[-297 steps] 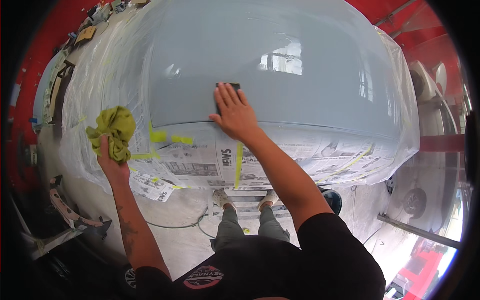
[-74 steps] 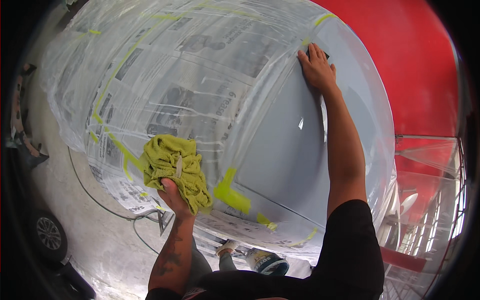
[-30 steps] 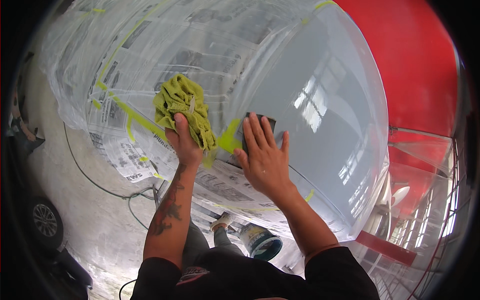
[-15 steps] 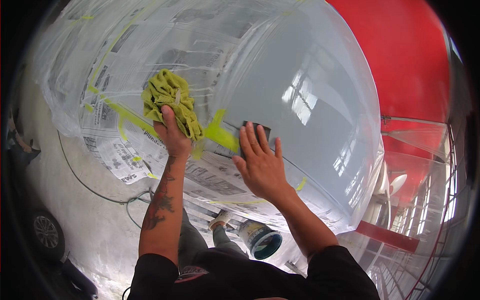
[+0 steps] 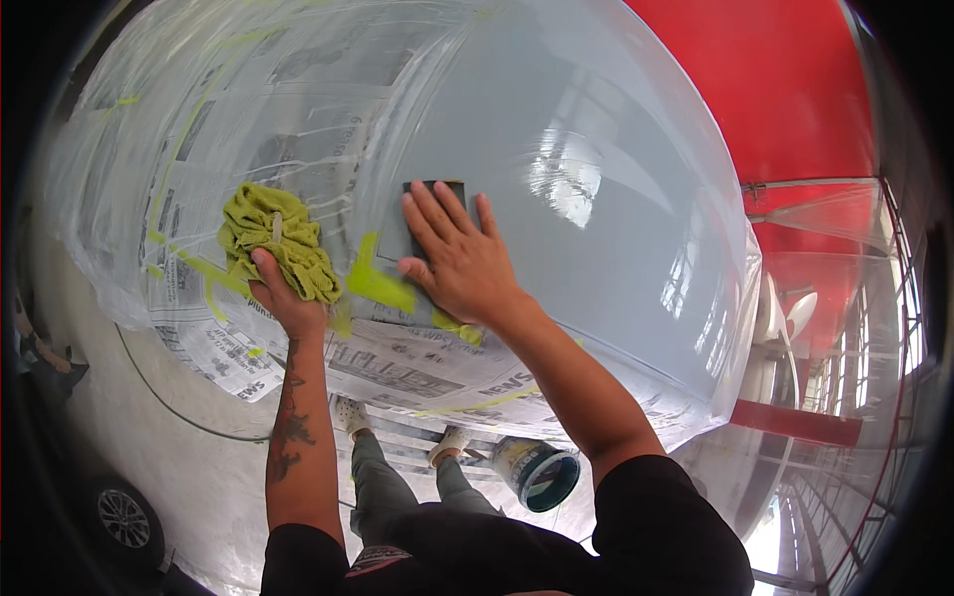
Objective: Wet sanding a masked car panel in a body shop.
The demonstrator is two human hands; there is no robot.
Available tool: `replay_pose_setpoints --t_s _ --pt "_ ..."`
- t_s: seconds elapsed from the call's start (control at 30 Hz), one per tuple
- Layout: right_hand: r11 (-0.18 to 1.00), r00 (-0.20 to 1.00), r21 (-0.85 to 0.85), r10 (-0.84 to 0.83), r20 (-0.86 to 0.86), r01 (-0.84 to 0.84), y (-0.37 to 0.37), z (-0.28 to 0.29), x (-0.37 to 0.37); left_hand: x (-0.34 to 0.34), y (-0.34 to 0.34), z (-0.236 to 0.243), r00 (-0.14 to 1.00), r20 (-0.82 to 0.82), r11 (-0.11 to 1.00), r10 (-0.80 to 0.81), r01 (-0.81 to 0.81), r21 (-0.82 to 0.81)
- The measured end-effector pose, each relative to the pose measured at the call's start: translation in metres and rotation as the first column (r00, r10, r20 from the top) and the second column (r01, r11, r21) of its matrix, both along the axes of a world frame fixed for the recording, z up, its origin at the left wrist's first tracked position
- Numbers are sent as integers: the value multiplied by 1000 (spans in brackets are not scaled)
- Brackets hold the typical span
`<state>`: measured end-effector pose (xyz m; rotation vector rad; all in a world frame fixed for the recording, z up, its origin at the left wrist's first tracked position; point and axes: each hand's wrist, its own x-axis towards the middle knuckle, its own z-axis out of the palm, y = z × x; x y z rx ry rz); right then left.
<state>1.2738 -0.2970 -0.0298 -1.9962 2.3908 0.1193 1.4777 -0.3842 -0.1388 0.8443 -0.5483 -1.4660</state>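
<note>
My left hand [image 5: 290, 306] grips a bunched yellow-green towel [image 5: 288, 253] over newspaper masking [image 5: 393, 372] and clear plastic sheeting [image 5: 298, 109]. To its right, my right hand [image 5: 459, 256] lies flat with stretched fingers on a dark sheet of sandpaper [image 5: 455, 189]. It presses the sheet against a smooth grey, curved vehicle panel [image 5: 537, 288], near the panel's left border. Most of the sandpaper is hidden under the fingers and palm. Strips of bright yellow-green masking tape [image 5: 383, 286] stick to the masking between my hands.
A dark bucket [image 5: 537, 472] stands on the floor below the panel, beside my feet. A hose [image 5: 179, 397] runs across the floor at left. A wheel [image 5: 124, 517] shows at lower left. Red panels [image 5: 785, 89] and sheeting stand at right.
My right hand and the sandpaper have moved up and left along the panel in the picture. My left hand and the towel sit farther left and lower, and the whole view has shifted.
</note>
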Motion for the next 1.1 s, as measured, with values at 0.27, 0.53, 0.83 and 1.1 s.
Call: replay_pose_setpoints --t_s 0.27,0.53,0.83,1.1 --pt "609 621 -136 -781 73 782 69 38 -232 -15 2 4 998 56 999 -42 42 -13" --pt "997 999 -64 -49 22 50 19 6 -19 -7 -2 2 1000 17 1000 26 -26 -9" --pt "815 818 75 -571 -72 575 196 40 -115 -18 0 11 1000 11 999 -4 5 -50" --pt "1000 1000 4 -19 -8 19 23 5 21 -21 0 16 999 37 998 20 -18 -54"
